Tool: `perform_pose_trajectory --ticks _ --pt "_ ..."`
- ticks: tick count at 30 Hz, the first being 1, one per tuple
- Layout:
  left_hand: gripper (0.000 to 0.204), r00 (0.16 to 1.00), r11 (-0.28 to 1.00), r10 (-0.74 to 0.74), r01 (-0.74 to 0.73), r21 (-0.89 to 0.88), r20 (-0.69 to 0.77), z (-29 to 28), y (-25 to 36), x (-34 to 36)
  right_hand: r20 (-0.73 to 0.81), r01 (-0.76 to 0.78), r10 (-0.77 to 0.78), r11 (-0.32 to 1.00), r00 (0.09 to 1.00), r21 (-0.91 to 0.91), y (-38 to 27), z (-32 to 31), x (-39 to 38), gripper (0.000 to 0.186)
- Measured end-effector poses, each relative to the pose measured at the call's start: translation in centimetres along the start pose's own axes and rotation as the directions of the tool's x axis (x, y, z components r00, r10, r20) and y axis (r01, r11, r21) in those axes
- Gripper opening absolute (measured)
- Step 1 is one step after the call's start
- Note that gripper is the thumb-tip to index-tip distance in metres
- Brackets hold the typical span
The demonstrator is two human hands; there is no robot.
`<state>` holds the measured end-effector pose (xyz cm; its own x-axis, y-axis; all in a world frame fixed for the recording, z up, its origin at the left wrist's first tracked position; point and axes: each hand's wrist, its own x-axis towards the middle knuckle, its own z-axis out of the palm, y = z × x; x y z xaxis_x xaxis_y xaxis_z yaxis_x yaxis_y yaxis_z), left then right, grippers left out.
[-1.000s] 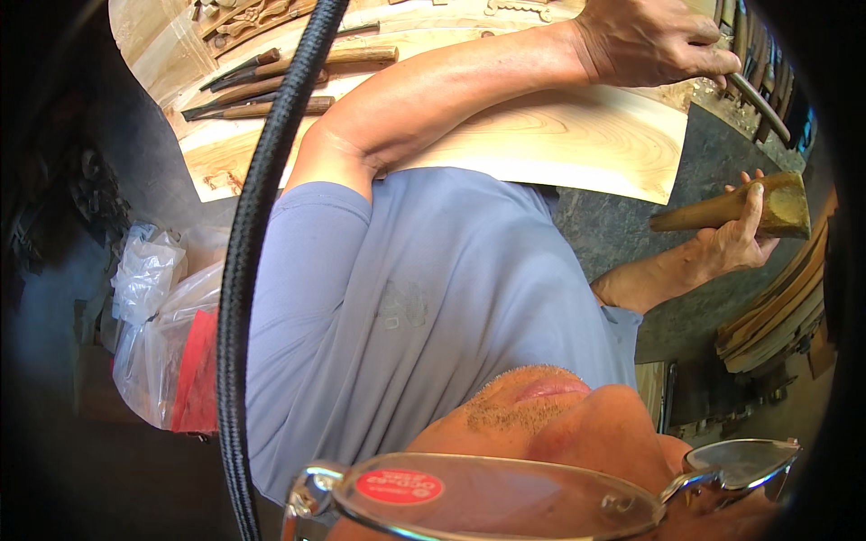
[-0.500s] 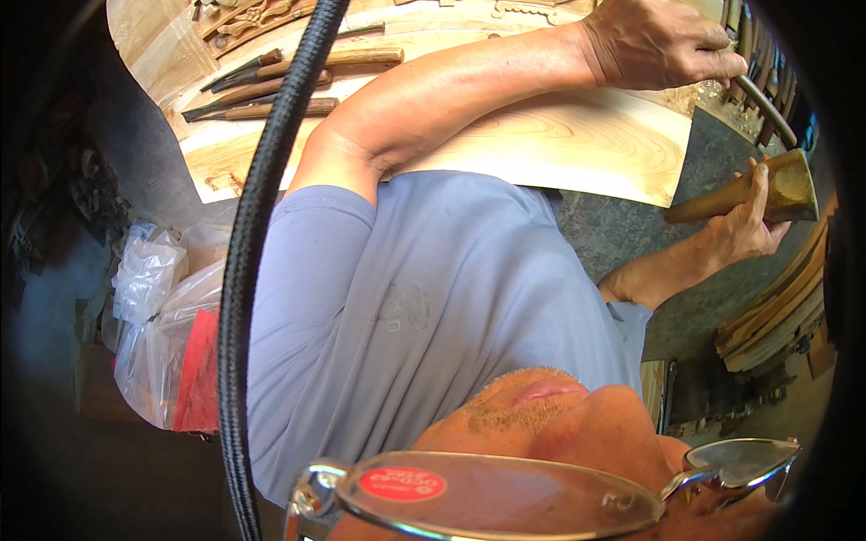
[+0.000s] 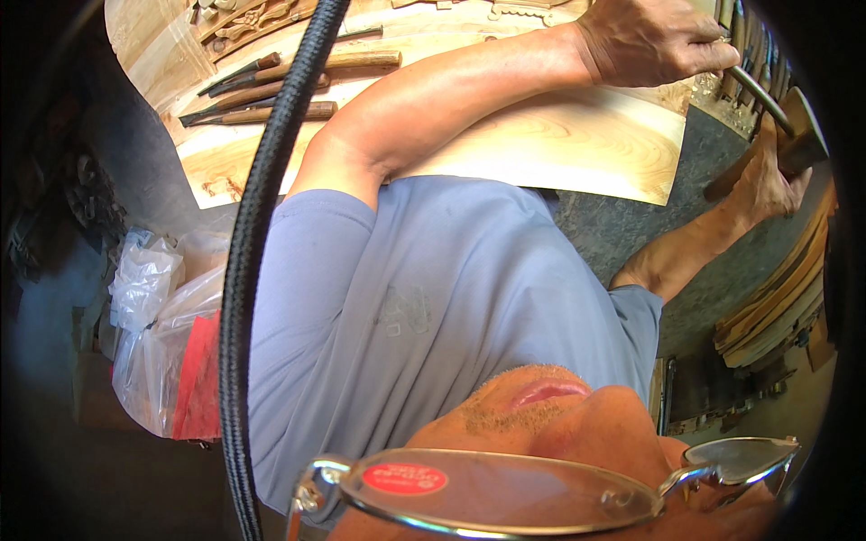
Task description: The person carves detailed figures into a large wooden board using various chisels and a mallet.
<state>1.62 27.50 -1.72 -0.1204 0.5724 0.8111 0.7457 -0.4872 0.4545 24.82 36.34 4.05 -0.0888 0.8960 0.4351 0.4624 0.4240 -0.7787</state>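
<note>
My left hand (image 3: 654,43) is closed around a chisel (image 3: 760,96) over the right part of a pale wooden board (image 3: 550,149). The chisel's shank slants down to the right out of my fist; its other end is hidden by the hand. In my right hand (image 3: 769,187) is a wooden mallet (image 3: 810,137), gripped near its head, with the handle pointing back to the left. The mallet's head meets the chisel's end in the picture; whether they touch I cannot tell.
Several wood-handled chisels (image 3: 280,113) lie on the board's left part, near carved wooden pieces (image 3: 257,27). More tools stand in a row at the far right (image 3: 753,45). A black cord (image 3: 248,243) crosses the view. Stacked wood strips (image 3: 780,288) and a plastic bag (image 3: 149,361) flank me.
My right hand has swung the mallet up and away from me, bringing its head to the chisel's end. My left hand has shifted only slightly, keeping hold of the chisel.
</note>
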Motion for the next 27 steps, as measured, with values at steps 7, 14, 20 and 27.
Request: perform_pose_trajectory --ticks 7,14,20,27 --pt "0.025 0.989 0.994 -0.108 0.105 0.033 0.103 -0.8 0.6 0.3 -0.022 0.019 -0.018 0.998 1.0 0.058 0.8 0.9 -1.1 0.035" --pt "0.026 0.987 0.991 -0.123 0.118 0.056 0.105 -0.3 0.4 0.0 -0.075 -0.146 0.143 0.988 0.987 -0.04 0.8 -0.3 -1.0 0.04" --pt "0.026 0.965 0.982 -0.17 0.15 0.113 0.2 -0.8 0.9 0.2 -0.077 -0.191 0.198 0.977 0.977 0.09 0.0 0.3 -2.0 0.04" --pt "0.026 0.984 0.989 -0.142 0.137 0.052 0.104 -0.3 0.6 0.2 -0.062 -0.168 0.168 0.986 0.984 0.003 0.8 0.4 -2.6 0.046"
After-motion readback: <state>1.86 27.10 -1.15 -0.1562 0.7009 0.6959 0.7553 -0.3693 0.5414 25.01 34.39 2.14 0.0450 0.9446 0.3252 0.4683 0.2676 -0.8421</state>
